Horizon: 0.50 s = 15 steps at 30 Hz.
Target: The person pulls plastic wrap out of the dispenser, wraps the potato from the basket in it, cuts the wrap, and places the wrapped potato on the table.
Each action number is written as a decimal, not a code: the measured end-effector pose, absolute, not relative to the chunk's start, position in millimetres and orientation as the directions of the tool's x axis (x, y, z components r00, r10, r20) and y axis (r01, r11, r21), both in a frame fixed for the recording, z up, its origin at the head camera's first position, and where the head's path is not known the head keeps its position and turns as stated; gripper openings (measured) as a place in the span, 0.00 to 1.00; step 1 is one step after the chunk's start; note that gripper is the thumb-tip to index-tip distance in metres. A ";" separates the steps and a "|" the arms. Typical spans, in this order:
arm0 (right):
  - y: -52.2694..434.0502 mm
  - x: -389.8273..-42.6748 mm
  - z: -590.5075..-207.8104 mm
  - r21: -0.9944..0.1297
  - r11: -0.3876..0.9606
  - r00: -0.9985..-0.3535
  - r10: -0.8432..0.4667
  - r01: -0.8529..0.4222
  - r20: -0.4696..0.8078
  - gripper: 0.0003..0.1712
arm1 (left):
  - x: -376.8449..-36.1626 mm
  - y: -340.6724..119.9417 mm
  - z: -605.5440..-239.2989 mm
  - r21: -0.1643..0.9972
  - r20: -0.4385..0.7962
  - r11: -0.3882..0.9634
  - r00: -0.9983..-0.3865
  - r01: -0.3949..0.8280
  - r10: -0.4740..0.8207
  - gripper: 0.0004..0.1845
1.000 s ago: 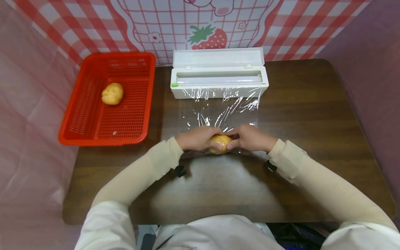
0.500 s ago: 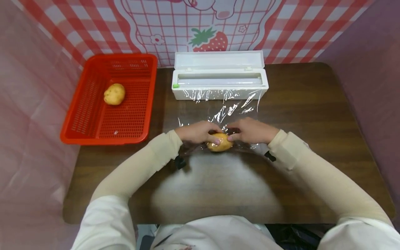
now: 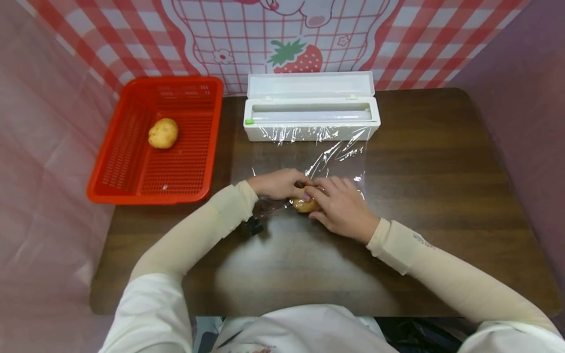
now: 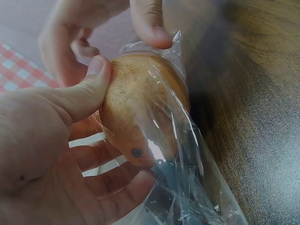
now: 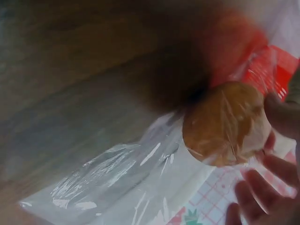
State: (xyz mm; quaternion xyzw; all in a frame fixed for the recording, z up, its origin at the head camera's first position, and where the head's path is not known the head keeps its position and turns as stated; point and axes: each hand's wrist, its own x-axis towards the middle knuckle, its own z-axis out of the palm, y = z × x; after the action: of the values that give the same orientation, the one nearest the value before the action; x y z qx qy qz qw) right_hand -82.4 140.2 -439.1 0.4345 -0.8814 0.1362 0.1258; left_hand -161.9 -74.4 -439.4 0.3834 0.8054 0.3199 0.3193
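Both hands meet on one potato [image 3: 303,205] at the middle of the brown table [image 3: 441,162], in front of the white cling film dispenser [image 3: 311,113]. The left hand [image 3: 275,184] grips the potato from its left side; in the left wrist view the thumb [image 4: 89,89] presses on the skin and the fingers curl beneath it. The right hand [image 3: 340,208] lies over the potato's right side and covers most of it in the head view, its fingers bent round it. The cling film [image 3: 335,154] runs unbroken from the dispenser's front edge down to the hands. The wrist views show it drawn over the potato's surface, with a loose crumpled tail trailing onto the table beside it. The dispenser's lid stands open, the roll visible inside.

Left of the dispenser sits a red plastic basket [image 3: 185,181], touching the table's left edge. A second potato [image 3: 163,133] lies inside it, toward the far half, well apart from the hands.
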 end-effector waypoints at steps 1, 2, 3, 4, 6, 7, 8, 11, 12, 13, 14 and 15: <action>140.5 -82.0 -441.2 -0.120 0.584 -0.582 -0.725 -0.803 0.367 0.29 | -162.1 -74.5 -439.4 0.764 -0.267 0.498 -0.503 0.409 0.822 0.22; 140.6 -81.4 -442.4 -0.111 0.582 -0.573 -0.719 -0.806 0.392 0.28 | -162.5 -74.5 -439.6 0.767 -0.265 0.497 -0.504 0.407 0.822 0.23; 141.0 -81.1 -443.7 -0.103 0.582 -0.568 -0.714 -0.807 0.410 0.27 | -162.8 -74.8 -439.6 0.768 -0.266 0.496 -0.503 0.405 0.822 0.23; 141.7 -80.5 -444.9 -0.100 0.585 -0.567 -0.708 -0.805 0.421 0.26 | -163.1 -74.8 -440.0 0.769 -0.265 0.494 -0.501 0.406 0.824 0.23; 142.9 -79.6 -447.4 -0.102 0.595 -0.576 -0.698 -0.797 0.425 0.26 | -163.5 -75.3 -440.6 0.775 -0.264 0.486 -0.492 0.404 0.830 0.24; 143.5 -79.4 -448.4 -0.106 0.604 -0.586 -0.692 -0.790 0.421 0.27 | -163.8 -75.5 -440.7 0.777 -0.260 0.480 -0.487 0.408 0.834 0.24; 144.0 -79.4 -449.2 -0.113 0.612 -0.597 -0.687 -0.783 0.415 0.27 | -164.1 -75.7 -440.8 0.775 -0.255 0.476 -0.482 0.417 0.838 0.24; 144.5 -80.1 -450.5 -0.135 0.624 -0.619 -0.677 -0.769 0.398 0.30 | -164.6 -76.2 -440.7 0.777 -0.251 0.464 -0.467 0.425 0.848 0.24; 144.5 -80.6 -450.5 -0.141 0.626 -0.623 -0.675 -0.767 0.395 0.30 | -164.6 -76.1 -440.4 0.778 -0.251 0.462 -0.463 0.426 0.850 0.23; 144.6 -81.2 -450.6 -0.143 0.628 -0.627 -0.674 -0.765 0.392 0.30 | -164.5 -75.9 -439.9 0.779 -0.252 0.461 -0.461 0.426 0.851 0.23; 144.6 -81.9 -450.3 -0.146 0.630 -0.630 -0.674 -0.763 0.386 0.31 | -164.3 -75.5 -439.3 0.781 -0.252 0.459 -0.459 0.424 0.852 0.23; 144.6 -82.6 -449.8 -0.148 0.632 -0.634 -0.674 -0.761 0.379 0.31 | -164.1 -75.2 -438.6 0.783 -0.255 0.460 -0.459 0.419 0.851 0.23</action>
State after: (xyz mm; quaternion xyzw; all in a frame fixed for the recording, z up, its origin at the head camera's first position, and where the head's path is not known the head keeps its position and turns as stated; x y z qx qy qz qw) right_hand -82.6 144.6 -449.8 0.4022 -0.8915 0.1489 0.1456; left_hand -164.1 -75.2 -438.6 0.4026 0.7884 0.3282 0.3295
